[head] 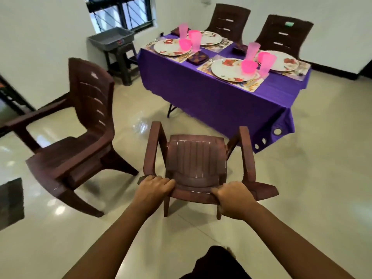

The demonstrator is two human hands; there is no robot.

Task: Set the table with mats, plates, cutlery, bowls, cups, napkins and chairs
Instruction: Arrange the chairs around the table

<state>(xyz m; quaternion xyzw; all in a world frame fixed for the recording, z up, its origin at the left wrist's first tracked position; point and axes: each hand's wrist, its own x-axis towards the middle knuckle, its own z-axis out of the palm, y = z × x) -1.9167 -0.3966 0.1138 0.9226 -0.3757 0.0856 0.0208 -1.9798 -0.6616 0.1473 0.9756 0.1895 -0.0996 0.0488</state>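
Two bare hands grip the top edge of a brown plastic armchair's backrest. The left hand [154, 186] curls its fingers over the left end of the backrest, and the right hand [233, 198] curls over the right end. The held chair [196, 160] faces away from the person, toward the bench, its armrests pointing forward.

To its left a second brown chair [80, 137] stands on the glossy tiled floor [302, 198], turned sideways.

Beyond is the bench [211, 97], draped in a purple cloth. It carries four place settings, each with a patterned mat, a white floral plate [227, 70], a pink bowl [249, 66] and a pink cup [266, 64]. Dark folded napkins [197, 58] lie between settings.

Two more brown chairs [283, 35] stand at the bench's far edge. Past its left end, a grey tray [111, 38] rests on a dark stand beneath a window.
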